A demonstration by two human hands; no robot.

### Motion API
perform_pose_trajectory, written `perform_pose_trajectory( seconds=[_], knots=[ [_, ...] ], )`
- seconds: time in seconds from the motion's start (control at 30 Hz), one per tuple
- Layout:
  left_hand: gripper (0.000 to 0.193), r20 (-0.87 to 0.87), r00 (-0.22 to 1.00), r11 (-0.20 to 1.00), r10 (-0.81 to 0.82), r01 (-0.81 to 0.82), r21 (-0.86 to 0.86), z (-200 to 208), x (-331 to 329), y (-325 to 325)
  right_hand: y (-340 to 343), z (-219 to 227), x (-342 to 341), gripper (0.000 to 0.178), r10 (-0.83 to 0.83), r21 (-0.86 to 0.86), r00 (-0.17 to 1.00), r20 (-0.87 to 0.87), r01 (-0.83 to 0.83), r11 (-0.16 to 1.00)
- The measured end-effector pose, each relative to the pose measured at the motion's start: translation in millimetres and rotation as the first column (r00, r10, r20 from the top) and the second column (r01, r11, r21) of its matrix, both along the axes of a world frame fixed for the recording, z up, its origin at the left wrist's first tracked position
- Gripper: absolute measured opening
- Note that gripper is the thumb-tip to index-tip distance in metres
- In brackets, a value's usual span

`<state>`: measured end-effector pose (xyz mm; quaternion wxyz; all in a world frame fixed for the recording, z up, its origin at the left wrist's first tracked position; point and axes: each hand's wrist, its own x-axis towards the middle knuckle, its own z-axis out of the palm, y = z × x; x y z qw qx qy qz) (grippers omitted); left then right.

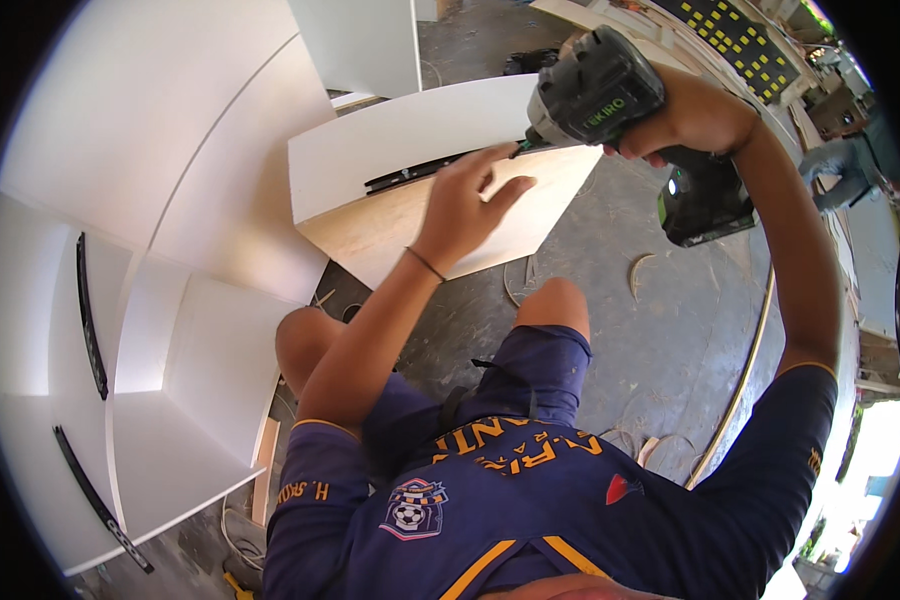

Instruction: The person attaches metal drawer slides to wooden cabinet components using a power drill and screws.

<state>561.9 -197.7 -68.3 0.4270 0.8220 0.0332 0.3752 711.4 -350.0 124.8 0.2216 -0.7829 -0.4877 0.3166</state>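
Note:
My right hand (pixel 692 115) is wrapped round the grip of a black-and-green cordless drill (pixel 600 90). The drill's bit points down and left at a black drawer slide (pixel 410 177) on the white side of a drawer box (pixel 335 160). My left hand (pixel 470 205) reaches to the slide near the bit, index finger stretched forward and thumb apart. Whether a screw sits under that fingertip I cannot tell. The box's pale wooden face (pixel 400 225) is turned toward me, above my knees.
To the left stands a white cabinet (pixel 205 350) carrying black slide rails (pixel 90 320) on its inner walls. Wood strips and offcuts (pixel 638 275) lie on the grey floor (pixel 670 320). Another person's gloved hand (pixel 838 170) shows at the far right.

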Motion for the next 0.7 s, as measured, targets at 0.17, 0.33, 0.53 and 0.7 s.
perform_pose_trajectory(
  seconds=[0.17,0.33,0.53,0.7],
  knots=[
    [0.023,0.104,0.989,0.952,0.105,-0.130,0.278,-13.6,-9.0,11.8,-20.9,5.2,4.6,0.041,-0.008,0.034,1.000,-0.021,0.009,0.999],
    [0.019,-0.251,0.901,0.897,0.354,-0.251,0.364,-0.7,-53.2,87.7,-19.3,-7.3,50.1,0.032,-0.123,-0.030,0.986,0.116,0.127,0.991],
    [0.015,-0.291,0.922,0.941,0.255,-0.167,0.296,-8.9,-46.5,84.2,-30.2,-18.8,69.7,0.033,-0.239,-0.163,0.930,0.280,0.291,0.943],
    [0.012,-0.239,0.934,0.931,0.267,-0.186,0.313,-10.0,-46.5,79.9,-24.4,-27.6,77.1,0.031,-0.252,-0.124,0.955,0.158,0.272,0.954]
  ],
)
